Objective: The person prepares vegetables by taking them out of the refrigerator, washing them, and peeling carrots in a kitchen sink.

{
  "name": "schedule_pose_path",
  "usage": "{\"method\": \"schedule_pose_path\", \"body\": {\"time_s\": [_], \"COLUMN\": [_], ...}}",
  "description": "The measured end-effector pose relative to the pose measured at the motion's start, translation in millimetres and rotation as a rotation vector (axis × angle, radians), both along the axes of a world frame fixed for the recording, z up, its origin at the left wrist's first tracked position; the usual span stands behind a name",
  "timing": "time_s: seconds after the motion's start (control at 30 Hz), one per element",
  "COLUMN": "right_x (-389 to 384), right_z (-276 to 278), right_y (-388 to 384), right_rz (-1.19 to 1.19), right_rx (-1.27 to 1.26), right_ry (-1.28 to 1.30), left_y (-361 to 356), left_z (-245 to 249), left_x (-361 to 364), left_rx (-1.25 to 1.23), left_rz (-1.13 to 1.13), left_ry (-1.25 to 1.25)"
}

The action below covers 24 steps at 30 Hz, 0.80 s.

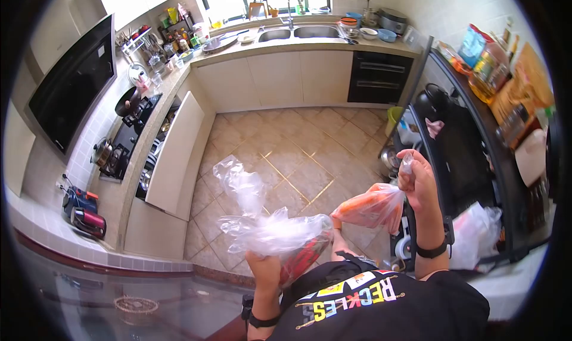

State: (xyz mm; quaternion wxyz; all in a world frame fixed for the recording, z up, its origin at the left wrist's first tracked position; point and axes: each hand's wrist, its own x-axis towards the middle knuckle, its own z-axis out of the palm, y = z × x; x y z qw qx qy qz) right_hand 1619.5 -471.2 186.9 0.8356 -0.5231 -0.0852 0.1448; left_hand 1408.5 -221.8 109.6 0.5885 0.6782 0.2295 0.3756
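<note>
My right hand (420, 185), raised at the right, is closed on the gathered neck of a clear plastic bag of carrots (374, 206), which hangs out toward the middle. Low in the middle, my left hand (263, 268) is wrapped around a second clear plastic bag (283, 234), whose loose top spreads upward to the left. Long red items that look like chili peppers (307, 254) show through its lower right side, close to my black T-shirt (381, 305). Part of the left hand's fingers is hidden by crumpled plastic.
Ahead stands a counter with a double sink (316, 32). At left are a gas stove (122, 153) and an open drawer (173, 156). A dark shelf rack (471, 162) with bottles and packets runs along the right, with a white plastic bag (476, 237) by it. Tiled floor (268, 138) lies between.
</note>
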Motion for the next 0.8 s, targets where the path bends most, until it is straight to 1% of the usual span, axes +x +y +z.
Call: {"method": "schedule_pose_path", "body": {"time_s": [0.1,0.17,0.2,0.23,0.27,0.33,0.37,0.43,0.5,0.57,0.63,0.8], "right_x": [76.4,128.2,152.1,179.5,205.6,259.1,276.0,321.3,366.7,415.5,462.2,570.2], "right_z": [-10.2,-13.1,-12.9,-12.9,-7.0,2.9,8.3,18.3,24.4,18.2,13.1,9.1], "right_y": [29.2,42.4,54.4,65.9,74.9,93.7,104.0,125.2,150.3,166.6,180.3,228.4], "right_rz": [0.053,0.142,0.160,0.191,0.213,0.230,0.232,0.237,0.183,0.181,0.145,0.001], "right_rx": [0.066,0.047,0.036,0.050,0.042,0.037,0.037,0.032,0.039,0.035,0.005,0.057], "right_ry": [-0.003,0.023,0.047,0.043,0.054,0.066,0.060,0.047,0.050,0.011,-0.013,-0.021], "left_y": [32.9,43.3,53.0,63.1,71.9,92.0,102.7,126.4,152.1,181.4,213.1,287.0], "left_z": [-13.8,-20.0,-19.4,-17.0,-10.7,-3.8,1.1,11.5,20.2,20.1,18.5,14.9], "left_x": [65.4,114.9,141.6,169.0,195.8,249.9,265.6,316.1,365.7,410.0,456.7,591.9], "left_rx": [0.030,0.066,0.011,-0.047,-0.042,0.010,0.006,0.004,0.030,0.065,0.041,-0.030], "left_rz": [0.030,0.031,0.060,0.091,0.087,0.117,0.116,0.187,0.210,0.219,0.142,0.064], "left_ry": [0.039,0.057,0.037,0.023,0.032,-0.061,-0.049,-0.082,-0.095,-0.102,-0.064,-0.064]}}
